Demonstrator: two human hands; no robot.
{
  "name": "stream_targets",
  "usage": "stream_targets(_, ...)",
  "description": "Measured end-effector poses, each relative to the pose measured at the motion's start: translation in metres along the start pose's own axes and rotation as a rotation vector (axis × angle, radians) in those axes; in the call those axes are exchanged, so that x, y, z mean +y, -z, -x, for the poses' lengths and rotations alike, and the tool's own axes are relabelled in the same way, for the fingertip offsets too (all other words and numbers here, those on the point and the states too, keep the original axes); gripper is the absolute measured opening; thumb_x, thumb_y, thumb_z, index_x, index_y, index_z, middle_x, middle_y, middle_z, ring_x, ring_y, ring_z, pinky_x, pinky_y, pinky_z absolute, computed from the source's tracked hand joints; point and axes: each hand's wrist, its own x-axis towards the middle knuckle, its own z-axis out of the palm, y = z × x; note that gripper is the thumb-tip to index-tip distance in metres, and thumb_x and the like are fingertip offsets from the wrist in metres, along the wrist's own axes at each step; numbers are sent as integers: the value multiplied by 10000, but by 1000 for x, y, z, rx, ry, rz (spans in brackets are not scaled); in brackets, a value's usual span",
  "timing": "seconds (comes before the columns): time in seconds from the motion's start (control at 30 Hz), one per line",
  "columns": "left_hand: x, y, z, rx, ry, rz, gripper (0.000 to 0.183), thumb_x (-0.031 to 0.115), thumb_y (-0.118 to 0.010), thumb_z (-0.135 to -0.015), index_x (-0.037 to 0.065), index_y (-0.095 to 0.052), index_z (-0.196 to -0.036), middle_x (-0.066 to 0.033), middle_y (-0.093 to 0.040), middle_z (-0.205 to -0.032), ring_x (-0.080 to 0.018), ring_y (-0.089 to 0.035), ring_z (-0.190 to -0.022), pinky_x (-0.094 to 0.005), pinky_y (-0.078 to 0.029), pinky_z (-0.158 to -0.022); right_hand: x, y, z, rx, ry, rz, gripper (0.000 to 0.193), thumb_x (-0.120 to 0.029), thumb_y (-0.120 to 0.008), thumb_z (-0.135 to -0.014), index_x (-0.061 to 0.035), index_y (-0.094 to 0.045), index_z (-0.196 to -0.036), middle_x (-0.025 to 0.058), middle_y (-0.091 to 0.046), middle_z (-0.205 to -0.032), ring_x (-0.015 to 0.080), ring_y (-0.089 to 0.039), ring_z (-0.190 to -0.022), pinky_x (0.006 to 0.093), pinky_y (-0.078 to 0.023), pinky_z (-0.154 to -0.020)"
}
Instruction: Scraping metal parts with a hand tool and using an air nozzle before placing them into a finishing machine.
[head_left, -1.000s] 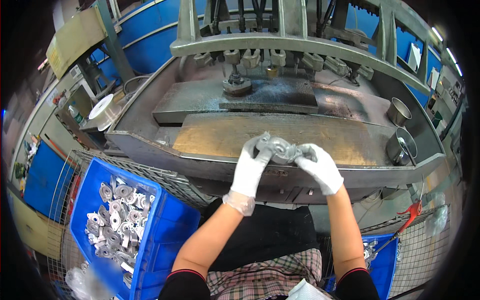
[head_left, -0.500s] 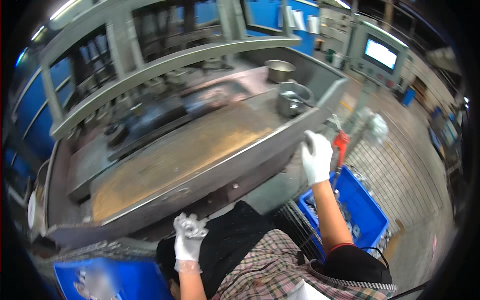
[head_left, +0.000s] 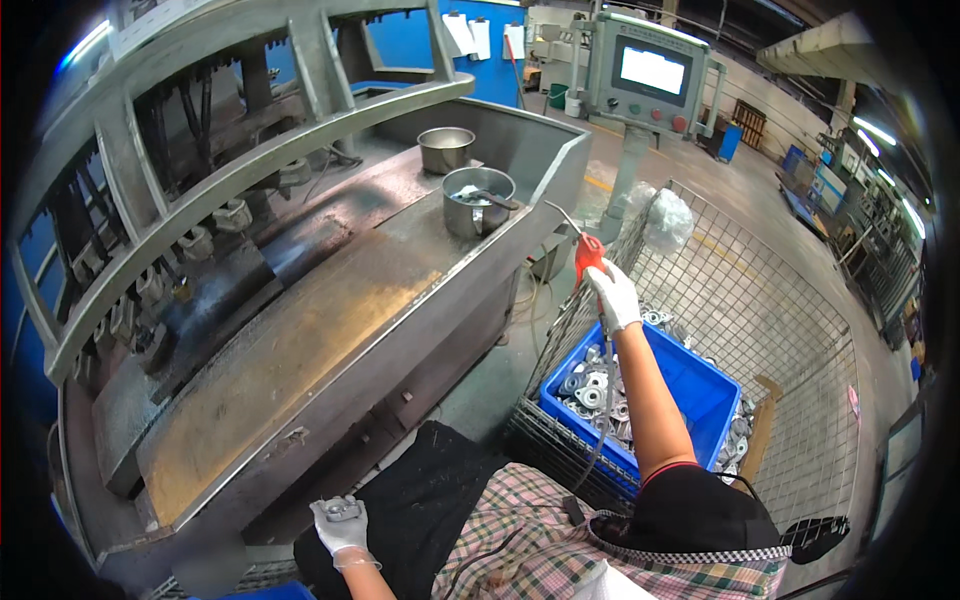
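My left hand, in a white glove, is closed around a small grey metal casting low in front of the black apron. My right hand, also white-gloved, reaches forward with its fingers round the lower part of a red air blow gun. The gun's thin bent nozzle points up and to the left, and a hose hangs down from it. Below my right forearm, a blue bin holds several grey metal castings.
A metal-walled work tray of a large machine fills the left, under a grey frame. Two metal pots stand at its far right corner. A wire mesh cage surrounds the blue bin. Beyond stands a control panel.
The view has turned to the right. My right hand has moved onto the red air blow gun, from which it was apart before. The left hand still holds the metal casting.
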Motion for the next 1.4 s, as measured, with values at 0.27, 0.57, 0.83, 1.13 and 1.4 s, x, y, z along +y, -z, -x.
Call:
stream_targets(0.27, -3, 20, -37, -333, -40, 60, 313, 404, -538, -919, 196, -489, -690, 2, -505, -720, -256, -479, -805, -389, -402, -773, -88, -99, 111, -1030, -223, -56, 418, -226, -592, -927, 19, -551, -1263, 45, -609, -1159, 127, -514, -1072, 283, -382, -978)
stream_targets(0.57, -13, 7, -26, 175, -163, 282, 251, 379, -538, -954, 182, -572, -803, 0, -576, -678, -235, -560, -688, -417, -488, -725, -31, -213, 236, -1584, 117, 706, 458, -509, -477, -921, -84, -589, -1046, 183, -678, -850, 385, -651, -863, 452, -487, -783)
stream_targets(0.83, -13, 3, -22, 216, -128, 174, 215, 450, -558, -929, 244, -591, -879, -19, -612, -886, -292, -571, -822, -487, -440, -857, -27, -245, 246, -1588, 101, 819, 472, -503, -462, -917, -79, -606, -1066, 173, -677, -810, 348, -665, -810, 424, -493, -778)
stream_targets(1.13, -13, 7, -26, 185, -120, 173, 225, 449, -558, -928, 235, -595, -867, -5, -616, -859, -308, -575, -843, -479, -437, -856, -24, -255, 250, -1629, 90, 824, 449, -495, -468, -910, -88, -605, -1039, 155, -675, -786, 318, -673, -731, 410, -505, -736)
stream_targets(1.4, -17, 17, -31, 183, -107, 149, 259, 487, -536, -927, 243, -597, -866, 4, -617, -827, -288, -571, -874, -485, -420, -866, -11, -260, 247, -1592, 111, 890, 490, -517, -461, -901, -90, -608, -1092, 190, -681, -913, 360, -659, -884, 428, -492, -817)
